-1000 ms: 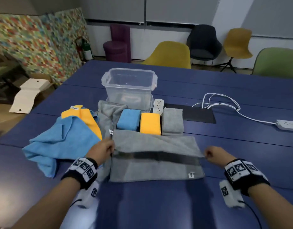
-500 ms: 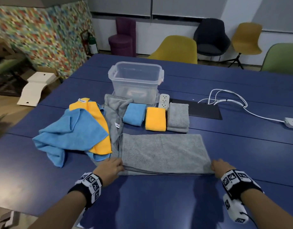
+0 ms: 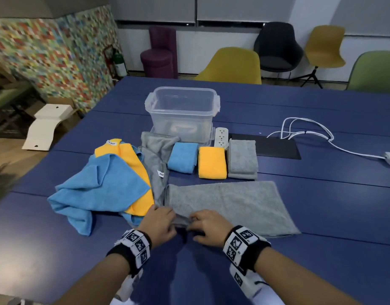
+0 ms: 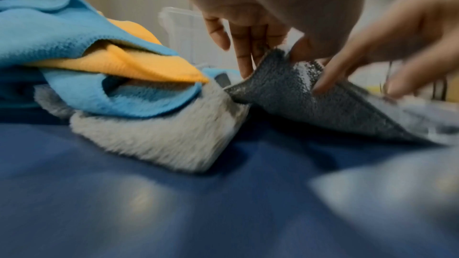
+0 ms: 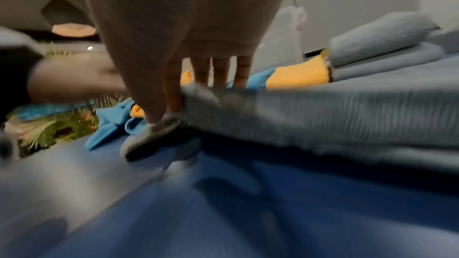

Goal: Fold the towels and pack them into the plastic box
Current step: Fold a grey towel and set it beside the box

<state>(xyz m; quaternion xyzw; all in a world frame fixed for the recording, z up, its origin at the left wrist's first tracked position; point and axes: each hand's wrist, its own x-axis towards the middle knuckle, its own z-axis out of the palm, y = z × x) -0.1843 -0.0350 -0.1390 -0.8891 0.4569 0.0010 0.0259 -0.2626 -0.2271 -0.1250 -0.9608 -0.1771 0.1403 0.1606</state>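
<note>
Right hand (image 3: 208, 227) now beside left hand (image 3: 160, 223), both pinching gray towel (image 3: 229, 203) corner, fingertips hidden

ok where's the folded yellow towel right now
In the head view, the folded yellow towel lies mid-table, between the folded blue towel and folded grey towel, just before the plastic box.

Seen from the head view, a meeting room. Dark blue table (image 3: 310, 227) of long panels, filling the foreground. Behind it, two mustard-yellow chairs (image 3: 231, 67) (image 3: 324, 46), one black chair (image 3: 277, 48) and one green chair (image 3: 376, 72) at the far right. Two purple cylindrical stools (image 3: 160, 55) against the white far wall (image 3: 213, 44), grey panels (image 3: 154, 7) above. At the left, a wall of small many-coloured tiles (image 3: 57, 56), a fire extinguisher (image 3: 119, 63) beside it, and a white folded board (image 3: 46, 126) on the wooden floor (image 3: 5, 159). Soft, rather dim light.
</note>
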